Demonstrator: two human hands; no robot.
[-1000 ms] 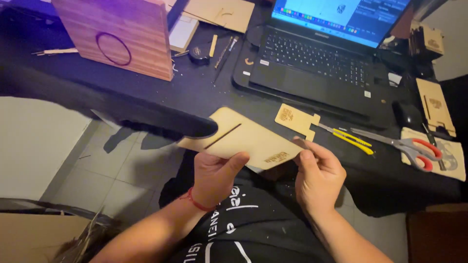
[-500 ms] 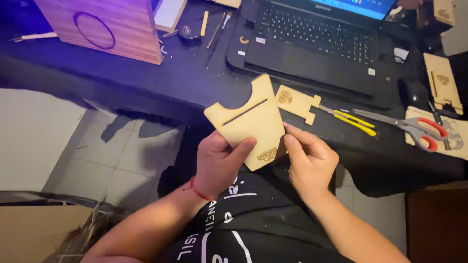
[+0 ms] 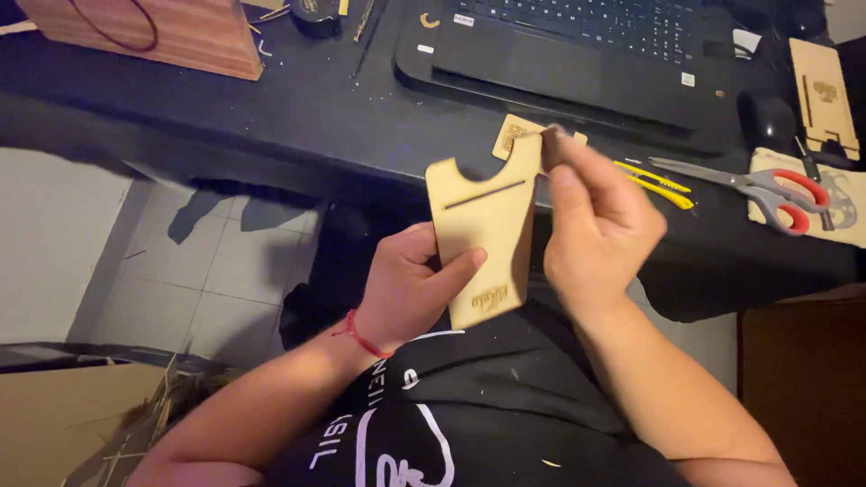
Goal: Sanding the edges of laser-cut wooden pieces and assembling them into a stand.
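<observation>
Seated at a dark desk, a person holds a thin, pale wooden panel upright over the lap, its long axis running nearly vertical with a slight lean to the right, its notched end pointing up toward the desk. The left hand, a red string at the wrist, is clamped on the panel's lower left side, thumb laid across the front face below the narrow slot cut through it. The right hand is raised just to the right of the panel, its fingertips pinched together at the panel's top right corner; motion blur there hides whether they hold the corner itself or something small against it. The panel thus lies to the left of the right hand's fingers, and the left hand carries it. Just beyond that corner, a smaller wooden piece lies flat on the desk, partly hidden. To the right of it sit a yellow tool and red-handled scissors, the latter resting on another flat wooden cut-out. Farther back are a black laptop, a second upright-slotted panel at far right, and a wooden box at far left.
</observation>
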